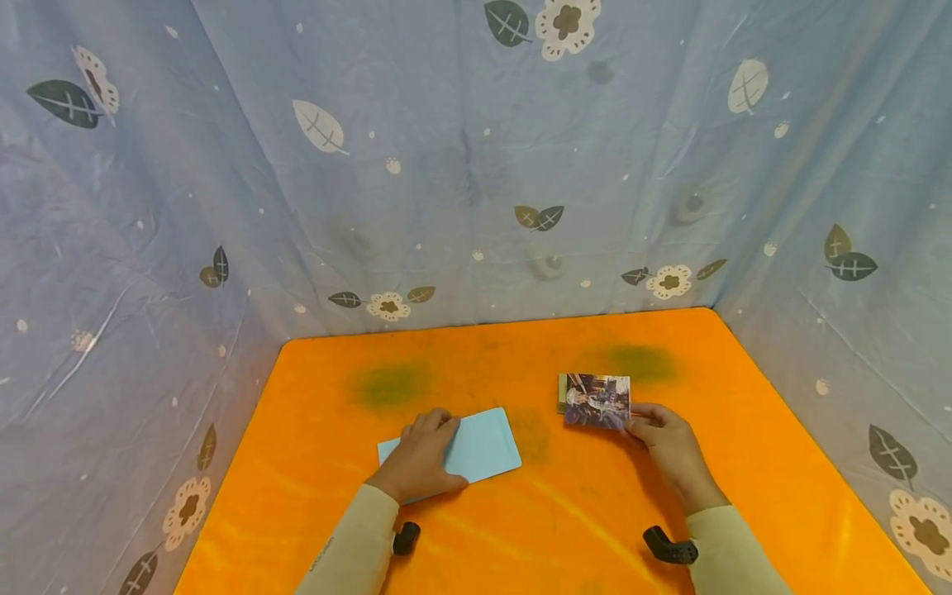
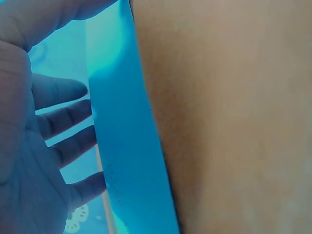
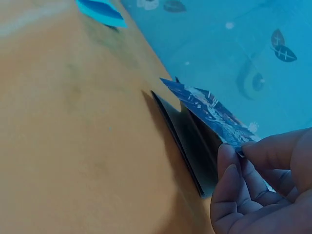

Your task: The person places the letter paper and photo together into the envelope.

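My left hand (image 1: 422, 454) grips a light blue paper envelope (image 1: 483, 446) across its width, thumb at the near edge and fingers toward the far edge. In the left wrist view the blue paper (image 2: 126, 126) stands bent between thumb and fingers. On the right, my right hand (image 1: 669, 450) pinches a printed picture card (image 1: 597, 402) by its right edge, between thumb and fingertips. Under and behind the card is a small box-like or folded thing (image 3: 187, 146), dark in the right wrist view. Its yellow-green edge (image 1: 561, 392) shows left of the card in the head view.
An orange-covered table (image 1: 521, 537) lies below both hands, with green smudges toward its back. Blue-grey curtains (image 1: 446, 165) printed with leaves and flowers stand round its back and sides. Black wrist devices (image 1: 669, 547) sit by both cuffs.
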{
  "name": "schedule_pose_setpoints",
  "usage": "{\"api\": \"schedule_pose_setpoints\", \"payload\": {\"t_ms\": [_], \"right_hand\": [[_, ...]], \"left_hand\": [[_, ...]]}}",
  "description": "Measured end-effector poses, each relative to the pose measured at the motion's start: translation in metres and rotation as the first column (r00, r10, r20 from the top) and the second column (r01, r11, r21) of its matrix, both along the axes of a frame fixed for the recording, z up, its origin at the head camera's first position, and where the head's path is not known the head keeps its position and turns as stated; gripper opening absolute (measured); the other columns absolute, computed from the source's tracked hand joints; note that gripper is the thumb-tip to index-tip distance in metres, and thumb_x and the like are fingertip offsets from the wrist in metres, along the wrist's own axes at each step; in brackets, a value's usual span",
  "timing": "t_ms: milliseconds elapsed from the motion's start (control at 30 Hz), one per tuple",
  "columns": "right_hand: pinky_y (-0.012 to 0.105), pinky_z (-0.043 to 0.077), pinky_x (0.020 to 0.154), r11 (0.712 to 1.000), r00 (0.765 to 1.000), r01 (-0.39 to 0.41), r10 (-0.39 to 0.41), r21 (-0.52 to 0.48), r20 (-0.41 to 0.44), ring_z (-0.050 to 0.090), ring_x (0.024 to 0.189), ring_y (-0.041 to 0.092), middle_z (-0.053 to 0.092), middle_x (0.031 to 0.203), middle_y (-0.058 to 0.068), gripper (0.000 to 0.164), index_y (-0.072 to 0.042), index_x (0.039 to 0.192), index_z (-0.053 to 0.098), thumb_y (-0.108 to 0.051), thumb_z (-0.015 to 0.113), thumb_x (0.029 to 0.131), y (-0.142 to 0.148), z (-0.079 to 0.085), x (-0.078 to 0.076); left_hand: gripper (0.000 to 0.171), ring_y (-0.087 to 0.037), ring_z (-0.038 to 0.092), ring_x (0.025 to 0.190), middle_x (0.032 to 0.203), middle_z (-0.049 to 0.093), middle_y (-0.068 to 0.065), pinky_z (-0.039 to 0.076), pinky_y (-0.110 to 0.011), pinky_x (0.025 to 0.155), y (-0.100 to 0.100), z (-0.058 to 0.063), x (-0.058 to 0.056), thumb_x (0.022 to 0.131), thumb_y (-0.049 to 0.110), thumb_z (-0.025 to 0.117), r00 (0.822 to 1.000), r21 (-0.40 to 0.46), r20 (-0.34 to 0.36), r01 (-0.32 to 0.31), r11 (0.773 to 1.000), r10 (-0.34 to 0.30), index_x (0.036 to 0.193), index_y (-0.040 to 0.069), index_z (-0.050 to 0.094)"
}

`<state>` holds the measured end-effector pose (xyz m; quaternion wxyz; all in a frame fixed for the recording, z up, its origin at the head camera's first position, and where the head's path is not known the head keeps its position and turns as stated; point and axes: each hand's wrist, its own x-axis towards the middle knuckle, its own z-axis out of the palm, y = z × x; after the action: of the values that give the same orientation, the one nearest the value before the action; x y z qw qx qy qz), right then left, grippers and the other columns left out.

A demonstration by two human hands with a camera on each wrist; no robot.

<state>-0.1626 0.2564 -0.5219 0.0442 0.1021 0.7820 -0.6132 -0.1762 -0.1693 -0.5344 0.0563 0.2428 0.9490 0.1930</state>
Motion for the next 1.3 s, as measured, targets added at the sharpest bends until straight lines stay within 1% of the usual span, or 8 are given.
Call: {"api": "schedule_pose_setpoints", "payload": {"t_ms": [100, 367, 533, 667, 833, 1000, 1133, 1300], "right_hand": [[0.027, 0.056, 0.083, 1.0, 1.0, -0.007, 0.007, -0.014, -0.02, 0.069, 0.1, 0.015, 0.071, 0.121, 0.015, 0.046, 0.011, 0.148, 0.056, -0.013, 0.067, 0.11, -0.004, 0.001, 0.0], [0.026, 0.056, 0.084, 0.999, 0.999, -0.043, 0.043, -0.017, -0.025, 0.068, 0.099, 0.013, 0.07, 0.121, 0.014, 0.045, 0.01, 0.147, 0.057, -0.013, 0.068, 0.11, -0.013, 0.0, 0.003], [0.028, 0.057, 0.083, 0.994, 0.997, -0.075, 0.073, -0.078, -0.025, 0.072, 0.097, 0.02, 0.071, 0.113, 0.013, 0.041, 0.012, 0.145, 0.057, -0.006, 0.067, 0.109, -0.018, -0.005, 0.002], [0.03, 0.059, 0.081, 0.992, 0.995, -0.098, 0.095, -0.084, -0.031, 0.073, 0.097, 0.025, 0.072, 0.109, 0.012, 0.038, 0.012, 0.142, 0.059, -0.004, 0.067, 0.108, -0.024, -0.008, 0.002], [0.03, 0.058, 0.078, 0.992, 0.994, -0.11, 0.109, -0.06, -0.024, 0.071, 0.093, 0.026, 0.072, 0.107, 0.014, 0.035, 0.01, 0.14, 0.062, -0.003, 0.067, 0.107, -0.03, -0.011, 0.003], [0.03, 0.059, 0.08, 0.989, 0.991, -0.135, 0.135, -0.065, -0.015, 0.071, 0.094, 0.027, 0.071, 0.108, 0.015, 0.037, 0.01, 0.142, 0.062, -0.001, 0.066, 0.107, -0.036, -0.011, 0.002], [0.031, 0.06, 0.081, 0.984, 0.989, -0.145, 0.144, -0.101, -0.012, 0.072, 0.093, 0.028, 0.071, 0.107, 0.016, 0.036, 0.012, 0.142, 0.061, 0.001, 0.064, 0.108, -0.039, -0.012, 0.002], [0.031, 0.061, 0.08, 0.973, 0.985, -0.172, 0.17, -0.153, -0.028, 0.073, 0.092, 0.027, 0.072, 0.105, 0.014, 0.036, 0.015, 0.14, 0.06, 0.003, 0.065, 0.107, -0.044, -0.018, 0.002]], "left_hand": [[0.096, -0.034, 0.045, 0.139, 0.156, 0.047, -0.011, 0.041, -0.056, 0.111, 0.0, 0.001, 0.0, 0.086, 0.053, 0.089, 1.0, -0.013, -0.011, -0.002, 1.0, 0.001, 0.161, 0.006, 0.052], [0.096, -0.034, 0.046, 0.137, 0.155, 0.047, -0.012, 0.042, -0.056, 0.11, 0.001, 0.003, -0.001, 0.085, 0.052, 0.089, 1.0, -0.016, -0.002, -0.006, 1.0, 0.006, 0.16, 0.005, 0.053], [0.097, -0.034, 0.045, 0.137, 0.156, 0.047, -0.012, 0.042, -0.055, 0.11, 0.001, 0.003, -0.001, 0.084, 0.053, 0.089, 1.0, -0.019, -0.003, -0.006, 1.0, 0.006, 0.16, 0.005, 0.052], [0.097, -0.033, 0.045, 0.137, 0.156, 0.047, -0.011, 0.042, -0.055, 0.11, 0.0, 0.003, -0.001, 0.085, 0.054, 0.089, 1.0, -0.013, -0.003, -0.004, 1.0, 0.004, 0.16, 0.005, 0.052], [0.096, -0.033, 0.045, 0.137, 0.155, 0.047, -0.01, 0.042, -0.055, 0.11, 0.0, 0.004, 0.0, 0.085, 0.055, 0.088, 1.0, -0.011, -0.01, 0.005, 1.0, -0.005, 0.16, 0.005, 0.053], [0.096, -0.032, 0.046, 0.137, 0.154, 0.048, -0.01, 0.042, -0.055, 0.11, 0.001, 0.005, -0.001, 0.086, 0.056, 0.088, 1.0, -0.015, -0.021, 0.01, 1.0, -0.01, 0.16, 0.006, 0.053], [0.096, -0.032, 0.046, 0.136, 0.154, 0.048, -0.01, 0.042, -0.055, 0.11, 0.002, 0.005, 0.0, 0.085, 0.055, 0.088, 1.0, -0.007, -0.027, 0.016, 1.0, -0.016, 0.16, 0.005, 0.053], [0.096, -0.031, 0.046, 0.134, 0.153, 0.048, -0.009, 0.042, -0.054, 0.109, 0.003, 0.003, 0.0, 0.085, 0.055, 0.089, 0.999, -0.001, -0.033, 0.02, 1.0, -0.02, 0.159, 0.005, 0.054]]}}
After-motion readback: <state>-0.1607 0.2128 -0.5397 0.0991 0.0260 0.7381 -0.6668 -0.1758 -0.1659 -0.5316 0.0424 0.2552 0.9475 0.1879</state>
